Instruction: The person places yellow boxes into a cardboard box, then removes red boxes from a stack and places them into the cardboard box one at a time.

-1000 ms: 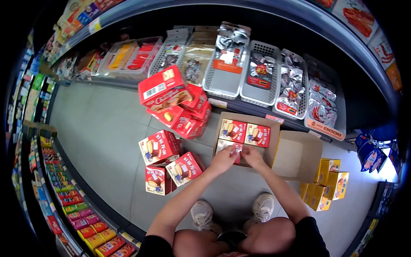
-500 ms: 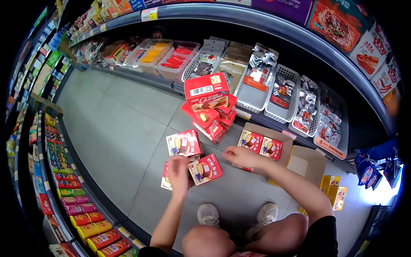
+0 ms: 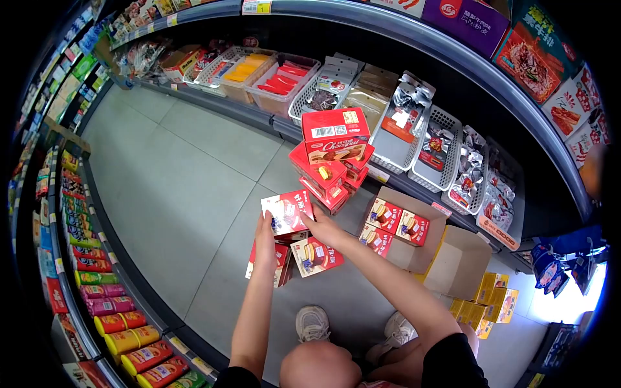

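Observation:
A red and white snack box (image 3: 286, 212) is held between my two hands above other boxes on the floor. My left hand (image 3: 264, 238) grips its left side, and my right hand (image 3: 321, 227) closes on its right edge. Just below lie a similar box (image 3: 317, 256) and a partly covered stack (image 3: 279, 265). To the right, an open cardboard carton (image 3: 414, 257) contains several of these red and white boxes (image 3: 377, 239). Behind my hands stands a pile of red Chocopai boxes (image 3: 335, 136).
A second open carton (image 3: 458, 262) and yellow boxes (image 3: 501, 304) are at the right. Baskets of packets (image 3: 436, 147) line the low shelf ahead. Snack cans (image 3: 131, 339) fill the left shelf. My shoes (image 3: 313, 323) are on the tiled floor.
My right hand has moved left from beside the carton to the held box, and my left hand has risen to it. The view has shifted slightly.

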Action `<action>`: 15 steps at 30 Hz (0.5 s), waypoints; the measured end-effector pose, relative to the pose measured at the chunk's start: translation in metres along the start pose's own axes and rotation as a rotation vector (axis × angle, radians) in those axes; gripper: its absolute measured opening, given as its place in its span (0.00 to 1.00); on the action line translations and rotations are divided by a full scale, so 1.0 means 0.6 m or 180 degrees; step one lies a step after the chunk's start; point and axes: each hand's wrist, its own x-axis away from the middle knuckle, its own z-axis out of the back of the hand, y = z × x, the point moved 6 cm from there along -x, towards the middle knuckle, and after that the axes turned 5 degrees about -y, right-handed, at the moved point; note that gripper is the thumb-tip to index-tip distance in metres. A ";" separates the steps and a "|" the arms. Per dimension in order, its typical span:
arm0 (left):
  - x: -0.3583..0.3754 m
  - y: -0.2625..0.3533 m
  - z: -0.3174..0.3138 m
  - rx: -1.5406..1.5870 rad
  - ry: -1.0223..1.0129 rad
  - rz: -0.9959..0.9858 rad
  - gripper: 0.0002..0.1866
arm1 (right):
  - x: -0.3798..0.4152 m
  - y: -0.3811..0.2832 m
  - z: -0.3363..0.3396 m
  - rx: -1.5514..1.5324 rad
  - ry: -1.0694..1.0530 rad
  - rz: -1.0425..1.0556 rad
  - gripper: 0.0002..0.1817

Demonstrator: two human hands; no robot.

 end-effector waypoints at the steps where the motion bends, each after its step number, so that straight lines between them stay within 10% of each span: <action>1: -0.004 -0.007 0.005 -0.0018 0.0009 0.0053 0.24 | 0.001 0.000 -0.001 0.0001 0.0001 0.0003 0.30; 15: 0.134 0.021 -0.047 -0.0463 0.0004 -0.0440 0.29 | 0.035 -0.008 0.018 -0.0659 -0.0306 0.0425 0.24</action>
